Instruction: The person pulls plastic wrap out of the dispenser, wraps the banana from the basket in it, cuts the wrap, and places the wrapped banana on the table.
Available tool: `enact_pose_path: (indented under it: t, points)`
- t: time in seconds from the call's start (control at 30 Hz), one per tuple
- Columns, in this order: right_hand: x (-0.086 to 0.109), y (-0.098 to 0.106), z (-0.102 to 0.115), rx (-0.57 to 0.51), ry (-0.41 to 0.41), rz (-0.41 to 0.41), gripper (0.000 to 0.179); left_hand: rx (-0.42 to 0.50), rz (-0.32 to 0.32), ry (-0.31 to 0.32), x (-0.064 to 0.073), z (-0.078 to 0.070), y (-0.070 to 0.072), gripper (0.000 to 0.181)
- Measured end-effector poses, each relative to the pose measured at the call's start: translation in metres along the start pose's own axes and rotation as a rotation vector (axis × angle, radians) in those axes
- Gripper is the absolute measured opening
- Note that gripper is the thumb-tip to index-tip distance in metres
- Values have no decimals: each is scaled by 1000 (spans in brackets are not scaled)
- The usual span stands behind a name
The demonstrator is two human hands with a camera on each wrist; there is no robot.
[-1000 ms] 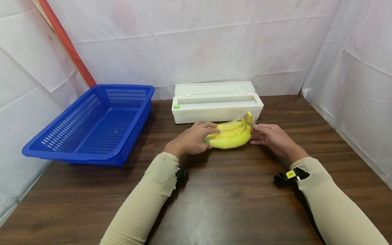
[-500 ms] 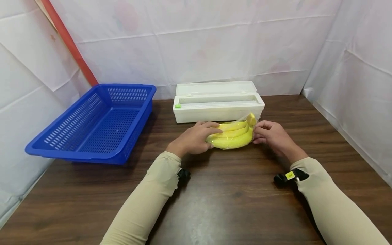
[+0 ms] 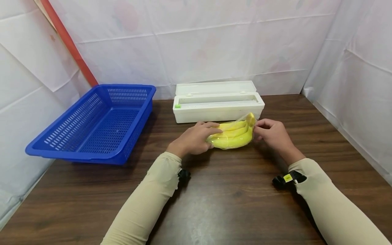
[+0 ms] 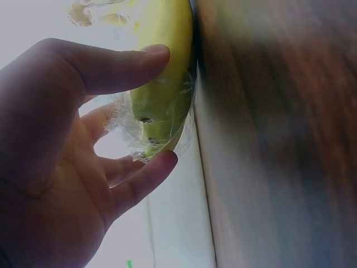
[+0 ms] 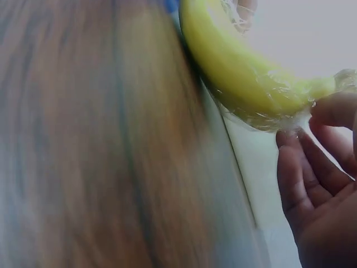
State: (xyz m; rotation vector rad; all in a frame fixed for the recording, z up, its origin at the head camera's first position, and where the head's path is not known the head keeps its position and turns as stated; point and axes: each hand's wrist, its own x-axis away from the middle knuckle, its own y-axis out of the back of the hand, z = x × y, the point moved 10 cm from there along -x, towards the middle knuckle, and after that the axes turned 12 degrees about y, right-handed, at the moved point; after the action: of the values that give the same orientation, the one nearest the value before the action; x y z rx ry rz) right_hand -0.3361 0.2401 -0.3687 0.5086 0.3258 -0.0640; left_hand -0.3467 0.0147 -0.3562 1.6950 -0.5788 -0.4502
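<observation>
A bunch of yellow bananas [image 3: 231, 140] lies on the brown table, wrapped in clear cling film [image 5: 283, 118]. From the left, my left hand [image 3: 196, 139] grips the tip end, its thumb on the near banana and the other fingers spread behind. Dark banana tips show through crinkled film in the left wrist view. At the stem end, my right hand [image 3: 273, 136] pinches the edge of the cling film between thumb and fingers. The stem [image 3: 251, 119] points up and back, with film stretched around it.
Just behind the bananas stands a white cling film dispenser [image 3: 218, 114], its lid [image 3: 215, 88] raised and a green slider [image 3: 177, 106] at its left end. A blue perforated basket [image 3: 88, 156] is on the left. White sheeting [image 3: 196, 44] walls the back and sides.
My right fingers have closed at the stem end, going from extended to a pinch on the film. The left hand keeps its grip, and the bananas have barely shifted.
</observation>
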Motion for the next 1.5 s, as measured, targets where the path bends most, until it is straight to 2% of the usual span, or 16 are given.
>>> enact_pose_path:
  t: [0.23, 0.4, 0.5, 0.63, 0.77, 0.83, 0.93, 1.0, 1.13, 1.33, 1.5]
  points:
    - [1, 3, 5, -144, 29, -60, 27, 9, -4, -1, 0, -2, 1, 53]
    - [3, 9, 19, -211, 175, -103, 30, 6, -2, -3, 0, -3, 1, 54]
    - [6, 13, 30, -170, 273, -123, 35, -1, -8, -13, 0, -4, 0, 53]
    - [8, 13, 38, -86, 318, -123, 49, -5, -19, -17, 1, -6, 1, 52]
    - [8, 11, 45, -4, 388, -135, 45, -22, -26, -12, 2, -6, 1, 52]
    - [10, 11, 53, 49, 476, -171, 38, -34, -33, -13, 2, -6, 1, 52]
    - [15, 16, 68, 122, 610, -266, 31, -48, -50, -19, 3, -7, 1, 51]
    - [18, 20, 74, 175, 671, -324, 29, -53, -61, -26, 3, -8, 2, 51]
    - [19, 24, 75, 216, 700, -370, 23, -63, -78, -38, 3, -10, 4, 50]
    - [20, 26, 76, 252, 705, -378, 11, -71, -94, -50, 2, -13, 6, 49]
    - [20, 24, 77, 262, 697, -357, 11, -91, -104, -36, 2, -12, 6, 50]
